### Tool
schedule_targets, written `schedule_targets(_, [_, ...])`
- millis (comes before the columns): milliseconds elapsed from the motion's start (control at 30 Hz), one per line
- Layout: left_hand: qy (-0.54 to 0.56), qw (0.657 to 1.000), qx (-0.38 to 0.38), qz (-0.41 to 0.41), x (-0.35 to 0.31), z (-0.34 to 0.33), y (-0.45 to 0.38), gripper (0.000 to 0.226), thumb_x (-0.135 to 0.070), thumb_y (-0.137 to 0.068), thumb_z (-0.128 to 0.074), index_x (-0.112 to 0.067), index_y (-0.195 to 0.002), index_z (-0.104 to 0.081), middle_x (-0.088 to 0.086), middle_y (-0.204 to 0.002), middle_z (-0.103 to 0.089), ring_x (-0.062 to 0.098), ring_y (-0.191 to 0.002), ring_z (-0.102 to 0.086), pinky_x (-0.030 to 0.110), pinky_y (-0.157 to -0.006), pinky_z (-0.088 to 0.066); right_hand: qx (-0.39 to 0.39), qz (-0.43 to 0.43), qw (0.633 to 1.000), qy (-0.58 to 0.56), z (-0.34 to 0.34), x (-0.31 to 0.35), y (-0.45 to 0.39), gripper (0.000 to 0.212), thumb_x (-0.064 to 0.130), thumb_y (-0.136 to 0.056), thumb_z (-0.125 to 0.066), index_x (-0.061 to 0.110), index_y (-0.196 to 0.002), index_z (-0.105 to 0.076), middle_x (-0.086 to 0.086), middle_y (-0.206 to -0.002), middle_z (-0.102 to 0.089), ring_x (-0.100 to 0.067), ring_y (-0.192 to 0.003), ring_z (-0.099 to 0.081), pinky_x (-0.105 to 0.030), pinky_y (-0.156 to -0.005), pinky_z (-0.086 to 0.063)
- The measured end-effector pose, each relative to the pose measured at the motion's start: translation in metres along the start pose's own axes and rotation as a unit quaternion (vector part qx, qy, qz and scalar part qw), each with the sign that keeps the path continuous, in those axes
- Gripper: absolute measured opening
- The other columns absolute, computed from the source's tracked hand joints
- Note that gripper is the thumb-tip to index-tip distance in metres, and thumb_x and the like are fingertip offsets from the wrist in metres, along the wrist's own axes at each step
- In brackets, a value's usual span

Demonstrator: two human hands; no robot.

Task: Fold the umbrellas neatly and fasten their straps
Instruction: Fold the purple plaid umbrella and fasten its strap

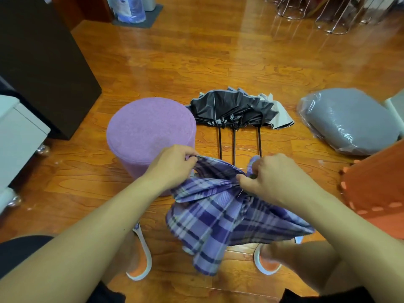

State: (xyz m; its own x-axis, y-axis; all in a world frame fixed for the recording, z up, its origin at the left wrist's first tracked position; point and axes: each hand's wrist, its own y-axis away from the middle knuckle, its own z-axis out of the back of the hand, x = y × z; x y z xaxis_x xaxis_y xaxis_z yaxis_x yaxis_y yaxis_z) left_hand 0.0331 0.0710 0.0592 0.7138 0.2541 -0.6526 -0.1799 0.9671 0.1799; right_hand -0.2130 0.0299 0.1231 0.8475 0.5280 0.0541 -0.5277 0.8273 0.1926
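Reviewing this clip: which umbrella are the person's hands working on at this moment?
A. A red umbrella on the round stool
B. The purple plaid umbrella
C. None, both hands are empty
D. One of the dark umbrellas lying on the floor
B: the left hand and right hand both grip the fabric of the purple plaid umbrella, while the dark umbrellas lie untouched on the floor beyond it.

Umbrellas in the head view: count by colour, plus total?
Purple plaid umbrella, gripped by the left hand and the right hand: 1
Black umbrellas on the floor, judged by three shafts: 3
Total: 4
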Motion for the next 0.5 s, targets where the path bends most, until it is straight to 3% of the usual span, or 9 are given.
schedule_targets(100, [0.088, 0.995, 0.032, 0.028, -0.009, 0.003, 0.004, 0.026, -0.026, -0.106, -0.044, -0.028, -0.122, -0.064, 0.001, -0.06, -0.069, 0.016, -0.05, -0.065, 0.033, -0.058, -0.055, -0.028, 0.036, 0.999, 0.021, -0.002, 0.0, 0.001, 0.055, 0.066, -0.089, -0.048, 0.015, -0.07, -0.058, -0.004, -0.063, -0.052, -0.019, -0.06, -0.047, -0.031, -0.051, -0.027])
schedule_targets(200, [0.256, 0.956, 0.105, 0.092, -0.023, 0.011, 0.011, 0.031, -0.031, -0.106, -0.049, -0.028, -0.137, -0.045, 0.01, -0.089, -0.067, 0.029, -0.057, -0.069, 0.04, -0.05, -0.059, -0.021, 0.047, 0.998, 0.019, 0.005, -0.002, 0.002, 0.051, 0.063, -0.091, -0.05, 0.02, -0.063, -0.045, 0.0, -0.059, -0.041, -0.012, -0.055, -0.036, -0.028, -0.048, -0.02])
schedule_targets(333, [0.076, 0.982, 0.172, -0.016, -0.031, 0.012, 0.029, 0.051, -0.053, -0.085, -0.075, -0.037, -0.119, -0.042, -0.007, -0.11, -0.058, 0.018, -0.088, -0.069, 0.044, -0.087, -0.058, -0.012, 0.03, 0.999, 0.006, 0.011, -0.005, 0.0, 0.058, 0.06, -0.092, -0.051, 0.014, -0.058, -0.046, -0.005, -0.056, -0.047, -0.017, -0.052, -0.04, -0.03, -0.047, -0.023])
schedule_targets(433, [0.013, 0.974, 0.215, -0.062, -0.038, -0.007, 0.049, 0.047, -0.057, -0.083, -0.074, -0.036, -0.11, -0.041, -0.011, -0.114, -0.056, 0.011, -0.103, -0.061, 0.041, -0.096, -0.051, -0.007, -0.001, 1.0, -0.026, 0.011, -0.005, -0.001, 0.058, 0.058, -0.091, -0.053, 0.012, -0.055, -0.047, -0.006, -0.051, -0.043, -0.019, -0.051, -0.04, -0.031, -0.046, -0.023])
schedule_targets(500, [-0.018, 0.971, 0.22, -0.09, -0.038, -0.017, 0.059, 0.054, -0.06, -0.083, -0.071, -0.037, -0.122, -0.04, -0.012, -0.126, -0.05, 0.009, -0.115, -0.053, 0.038, -0.102, -0.046, -0.01, -0.017, 0.999, -0.04, 0.013, -0.005, 0.0, 0.057, 0.057, -0.09, -0.055, 0.012, -0.056, -0.048, -0.006, -0.052, -0.043, -0.018, -0.052, -0.04, -0.031, -0.046, -0.022])
